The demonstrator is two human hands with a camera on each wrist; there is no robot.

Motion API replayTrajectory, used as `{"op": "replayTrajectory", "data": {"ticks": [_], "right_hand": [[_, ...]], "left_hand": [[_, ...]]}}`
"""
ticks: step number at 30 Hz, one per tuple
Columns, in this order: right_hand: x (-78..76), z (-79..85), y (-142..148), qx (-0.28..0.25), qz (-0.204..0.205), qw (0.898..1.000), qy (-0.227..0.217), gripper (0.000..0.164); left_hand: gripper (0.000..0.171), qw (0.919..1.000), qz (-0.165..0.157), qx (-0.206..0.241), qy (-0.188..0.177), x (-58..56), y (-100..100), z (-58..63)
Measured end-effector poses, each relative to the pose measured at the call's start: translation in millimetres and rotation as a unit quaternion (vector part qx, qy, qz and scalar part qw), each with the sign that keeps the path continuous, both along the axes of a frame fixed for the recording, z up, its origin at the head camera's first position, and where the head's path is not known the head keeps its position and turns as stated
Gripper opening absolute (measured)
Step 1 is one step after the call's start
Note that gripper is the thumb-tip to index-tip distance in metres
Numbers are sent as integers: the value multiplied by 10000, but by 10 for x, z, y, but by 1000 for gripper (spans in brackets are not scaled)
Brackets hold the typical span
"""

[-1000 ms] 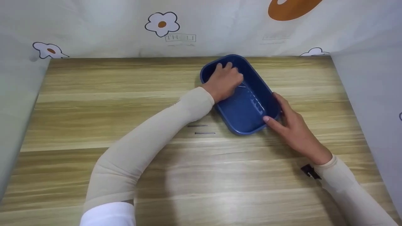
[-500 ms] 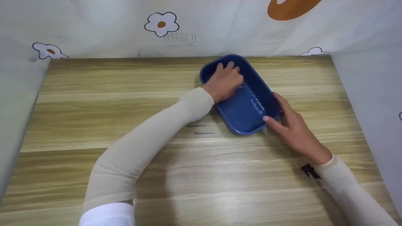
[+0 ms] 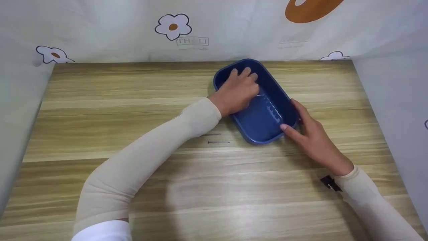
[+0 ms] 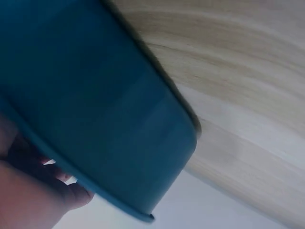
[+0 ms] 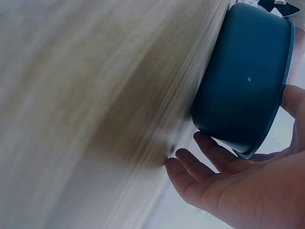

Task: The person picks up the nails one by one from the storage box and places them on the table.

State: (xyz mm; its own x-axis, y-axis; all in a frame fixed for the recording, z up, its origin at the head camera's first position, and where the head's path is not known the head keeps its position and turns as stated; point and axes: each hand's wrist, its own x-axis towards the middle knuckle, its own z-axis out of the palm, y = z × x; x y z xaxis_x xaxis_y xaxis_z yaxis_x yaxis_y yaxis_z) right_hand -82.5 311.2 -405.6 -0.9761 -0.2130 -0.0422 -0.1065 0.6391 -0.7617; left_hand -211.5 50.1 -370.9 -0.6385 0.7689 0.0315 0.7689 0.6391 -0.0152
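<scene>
Two nails point(image 3: 218, 142) lie near the blue tray point(image 3: 259, 124), a sleeve point(image 3: 143, 157) partly hiding one.

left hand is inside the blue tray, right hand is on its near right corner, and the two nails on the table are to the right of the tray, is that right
Not quite: the two nails lie to the left of the blue tray, as the head view shows. The rest holds: left hand inside, right hand on the near right corner.
</scene>
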Motion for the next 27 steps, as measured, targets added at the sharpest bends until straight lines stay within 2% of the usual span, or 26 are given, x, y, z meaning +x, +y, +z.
{"op": "replayTrajectory", "data": {"ticks": [5,10,27], "right_hand": [[-3,2,-10,29,-14,10000,-5,82],[-4,0,-12,85,-34,10000,6,82],[-2,5,-12,151,-54,9999,19,84]], "left_hand": [[22,9996,1,125,238,92,-118,55],[22,9986,-33,266,446,174,-247,49],[24,9965,-108,547,615,392,-554,131]]}}
